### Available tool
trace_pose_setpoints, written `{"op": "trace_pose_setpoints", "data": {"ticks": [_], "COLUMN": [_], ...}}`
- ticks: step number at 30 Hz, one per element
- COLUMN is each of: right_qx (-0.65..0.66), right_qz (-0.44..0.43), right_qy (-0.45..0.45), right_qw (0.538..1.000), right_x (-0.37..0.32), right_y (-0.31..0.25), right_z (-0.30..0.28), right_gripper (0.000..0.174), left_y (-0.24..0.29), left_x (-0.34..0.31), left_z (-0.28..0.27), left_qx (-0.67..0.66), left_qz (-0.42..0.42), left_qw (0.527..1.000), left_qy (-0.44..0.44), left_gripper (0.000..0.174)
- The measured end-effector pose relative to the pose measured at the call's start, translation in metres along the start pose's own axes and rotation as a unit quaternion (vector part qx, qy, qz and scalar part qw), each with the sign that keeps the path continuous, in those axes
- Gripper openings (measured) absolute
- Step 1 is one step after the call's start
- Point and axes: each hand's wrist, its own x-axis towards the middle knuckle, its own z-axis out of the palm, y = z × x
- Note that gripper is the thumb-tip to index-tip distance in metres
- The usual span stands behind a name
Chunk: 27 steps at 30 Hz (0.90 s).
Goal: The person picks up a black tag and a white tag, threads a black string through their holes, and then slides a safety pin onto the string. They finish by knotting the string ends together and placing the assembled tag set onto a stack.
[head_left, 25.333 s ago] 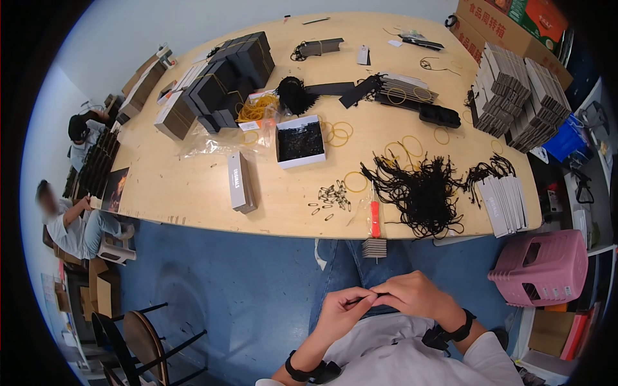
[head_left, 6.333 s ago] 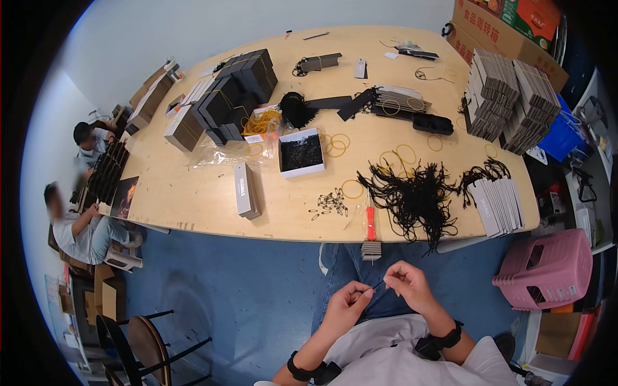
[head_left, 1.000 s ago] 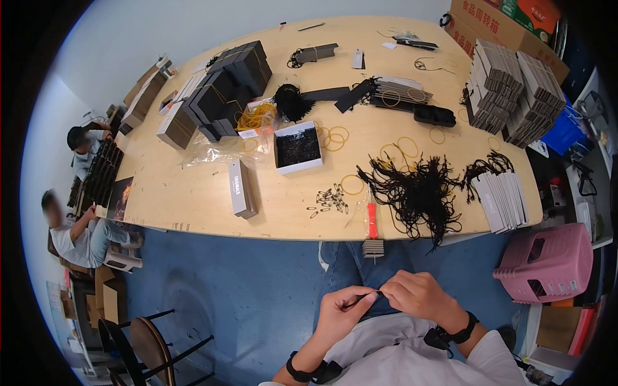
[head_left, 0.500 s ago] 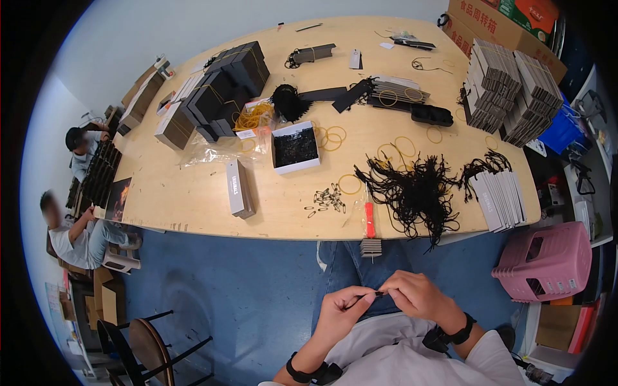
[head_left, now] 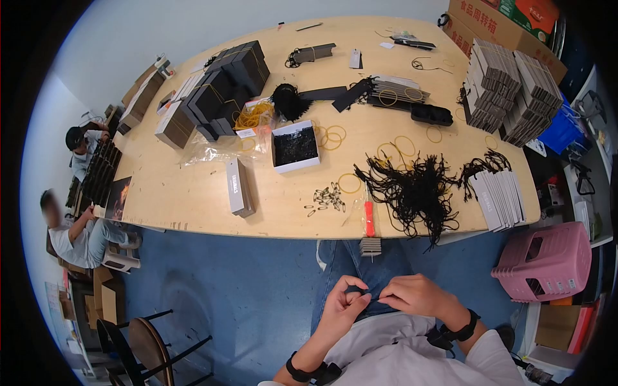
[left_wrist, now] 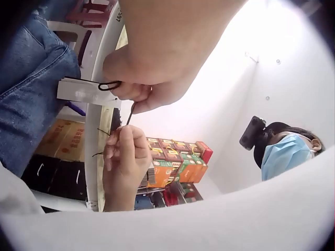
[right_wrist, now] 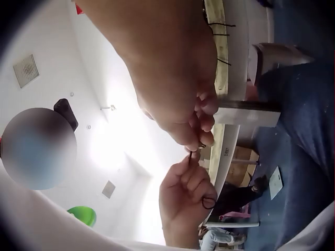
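Over my lap, my left hand (head_left: 344, 310) and right hand (head_left: 415, 296) are close together, working on a thin black cord (left_wrist: 131, 113). The left wrist view shows the cord stretched short between both sets of fingertips, with a loop sticking out of the left hand. The right fingertips pinch the other end, where a small brassy glint shows in the right wrist view. Just ahead, at the table's front edge, lie a heap of black cords (head_left: 421, 199), scattered small safety pins (head_left: 328, 198), a red-handled tool (head_left: 369, 219) and a small stack of grey tags (head_left: 371, 247).
White tags with black strings (head_left: 499, 201) fan out at the right. A white box (head_left: 296, 166) of small black pieces, yellow rubber bands (head_left: 349, 184) and dark bundles (head_left: 225, 83) stand farther back. A pink stool (head_left: 544, 264) is at the right; two people sit at the left.
Half a second ago the fingertips met over a small dark bit; now they are slightly apart, the left index finger raised and bent. Around six seconds ago the hands also stood apart with cord between.
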Motion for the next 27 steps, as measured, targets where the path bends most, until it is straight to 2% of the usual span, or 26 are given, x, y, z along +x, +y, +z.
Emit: {"op": "trace_pose_setpoints", "data": {"ticks": [3, 8, 9, 10, 11, 13, 14, 15, 17, 20, 23, 27], "right_qx": [-0.017, -0.025, -0.027, -0.028, -0.028, -0.010, 0.003, 0.003, -0.001, 0.002, 0.008, -0.011], "right_qz": [-0.013, -0.023, 0.017, 0.058, 0.057, 0.136, 0.155, 0.153, 0.224, 0.217, 0.227, 0.241], "right_qy": [-0.024, -0.028, -0.031, -0.035, -0.036, -0.037, -0.007, -0.006, 0.083, 0.115, 0.144, 0.174], "right_qw": [0.999, 0.999, 0.999, 0.997, 0.997, 0.990, 0.988, 0.988, 0.971, 0.969, 0.963, 0.955], "right_x": [-0.002, -0.009, -0.013, -0.018, -0.020, -0.018, -0.017, -0.017, -0.019, -0.022, -0.023, -0.026], "right_y": [0.000, -0.001, 0.001, 0.003, 0.003, 0.001, -0.002, -0.001, 0.003, 0.010, 0.011, 0.016], "right_z": [-0.007, -0.015, -0.020, -0.024, -0.031, -0.046, -0.050, -0.053, -0.056, -0.057, -0.057, -0.057], "right_gripper": [0.014, 0.012, 0.011, 0.012, 0.012, 0.011, 0.010, 0.010, 0.009, 0.009, 0.009, 0.009], "left_y": [-0.002, -0.012, -0.009, -0.006, -0.006, -0.011, -0.013, -0.014, -0.013, -0.005, -0.005, -0.004], "left_x": [-0.002, -0.003, -0.001, 0.002, 0.003, 0.007, 0.010, 0.013, 0.020, 0.026, 0.035, 0.042], "left_z": [-0.001, -0.012, -0.014, -0.016, -0.017, -0.016, -0.016, -0.016, -0.015, -0.011, -0.006, 0.000], "left_qx": [-0.009, -0.011, -0.011, 0.156, 0.318, 0.344, 0.371, 0.372, 0.367, 0.335, 0.309, 0.298], "left_qz": [0.018, 0.024, 0.026, 0.086, 0.143, 0.160, 0.174, 0.176, 0.238, 0.210, 0.246, 0.242], "left_qw": [1.000, 0.996, 0.996, 0.981, 0.936, 0.924, 0.910, 0.909, 0.899, 0.918, 0.918, 0.923], "left_qy": [-0.002, -0.082, -0.084, -0.073, -0.058, -0.059, -0.061, -0.061, -0.010, 0.022, 0.037, 0.042], "left_gripper": [0.018, 0.016, 0.016, 0.018, 0.019, 0.016, 0.014, 0.014, 0.012, 0.010, 0.013, 0.013]}}
